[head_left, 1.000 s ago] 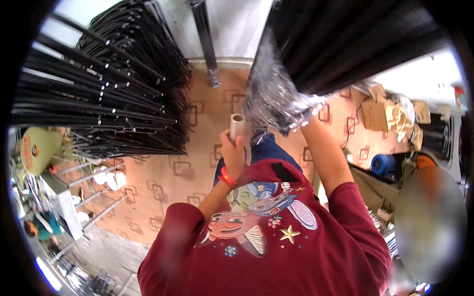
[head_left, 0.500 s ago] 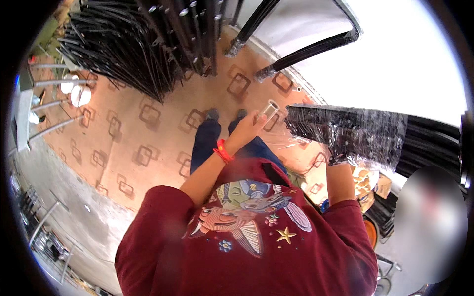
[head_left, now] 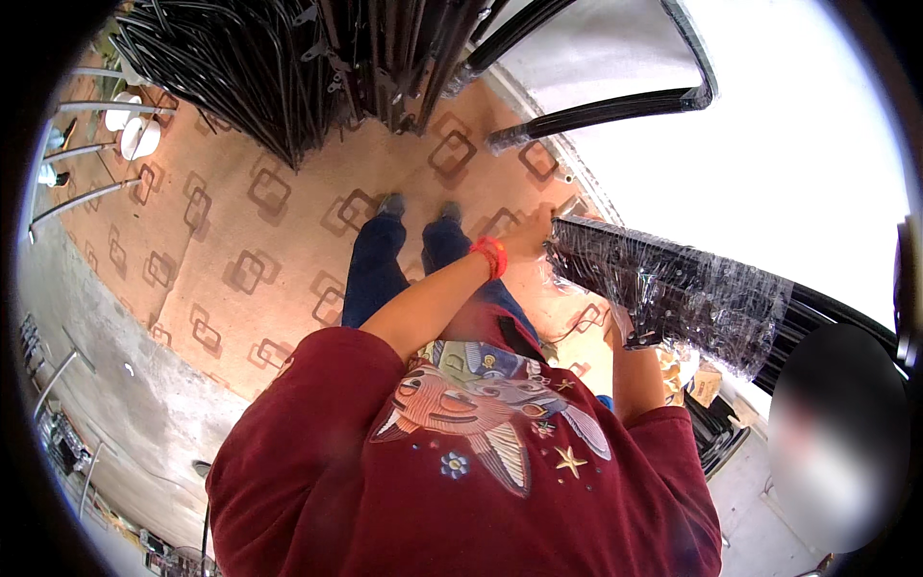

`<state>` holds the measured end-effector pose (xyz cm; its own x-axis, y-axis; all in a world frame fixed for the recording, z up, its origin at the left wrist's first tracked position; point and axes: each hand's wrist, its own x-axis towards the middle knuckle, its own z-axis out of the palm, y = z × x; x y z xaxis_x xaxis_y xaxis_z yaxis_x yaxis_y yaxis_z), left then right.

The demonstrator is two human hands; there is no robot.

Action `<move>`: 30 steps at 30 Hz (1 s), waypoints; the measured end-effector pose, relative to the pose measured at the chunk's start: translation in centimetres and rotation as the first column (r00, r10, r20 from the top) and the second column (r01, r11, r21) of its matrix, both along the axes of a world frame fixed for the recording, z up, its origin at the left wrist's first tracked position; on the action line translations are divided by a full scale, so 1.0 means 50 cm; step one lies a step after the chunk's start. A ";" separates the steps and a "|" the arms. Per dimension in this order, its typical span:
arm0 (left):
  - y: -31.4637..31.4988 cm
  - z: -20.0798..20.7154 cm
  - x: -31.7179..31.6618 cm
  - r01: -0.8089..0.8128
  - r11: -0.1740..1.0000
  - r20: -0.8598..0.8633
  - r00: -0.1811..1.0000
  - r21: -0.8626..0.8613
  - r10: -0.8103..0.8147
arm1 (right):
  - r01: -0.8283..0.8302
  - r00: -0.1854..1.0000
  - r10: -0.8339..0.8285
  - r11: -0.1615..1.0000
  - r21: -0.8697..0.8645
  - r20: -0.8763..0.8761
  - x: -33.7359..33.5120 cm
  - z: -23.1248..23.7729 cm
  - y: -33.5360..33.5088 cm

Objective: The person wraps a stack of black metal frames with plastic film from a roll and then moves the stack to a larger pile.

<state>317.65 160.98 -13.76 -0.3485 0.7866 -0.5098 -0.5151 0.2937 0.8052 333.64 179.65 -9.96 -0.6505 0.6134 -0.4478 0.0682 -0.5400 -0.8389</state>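
At the near end of a bundle of black tubes, wrapped in clear stretch film, my left hand is closed around a roll of clear film. Part of that roll is hidden behind the hand and the bundle's end. My right hand is against the underside of the bundle, with its fingers mostly hidden by the tubes and film. The bundle slants from the middle toward the right, and its unwrapped tubes run on past the film.
Many black bent tubes stand stacked at the far left. Another film-wrapped black frame leans on the white wall. White containers stand on the patterned floor at left. A person, blurred, is at the right edge.
My left hand has moved right with the film roll, up to the bundle's near end. The bundle has tilted, its right part sitting lower. My view has shifted slightly.
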 end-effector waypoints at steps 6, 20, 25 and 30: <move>0.019 -0.038 0.037 -0.235 0.928 0.492 0.868 0.288 0.067 | 0.118 0.987 -0.119 0.993 -0.019 -0.103 0.002 -0.041 0.000; -0.036 0.094 0.017 -0.096 0.825 0.417 0.891 0.557 -0.179 | 0.168 0.954 -0.185 0.982 -0.088 -0.236 0.013 -0.105 0.020; -0.007 0.073 0.039 -0.018 0.789 0.257 0.950 0.615 -0.179 | 0.141 0.957 -0.165 0.983 -0.113 -0.240 0.034 -0.096 0.040; -0.020 0.081 0.044 0.015 0.883 0.271 0.949 0.470 -0.160 | 0.124 0.953 -0.163 0.979 -0.163 -0.256 0.050 -0.114 0.058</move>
<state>319.87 159.97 -9.70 -0.1586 0.9754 -0.1533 -0.7378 -0.0139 0.6749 336.16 182.55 -15.66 -0.6681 0.6514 -0.3597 -0.2348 -0.6432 -0.7288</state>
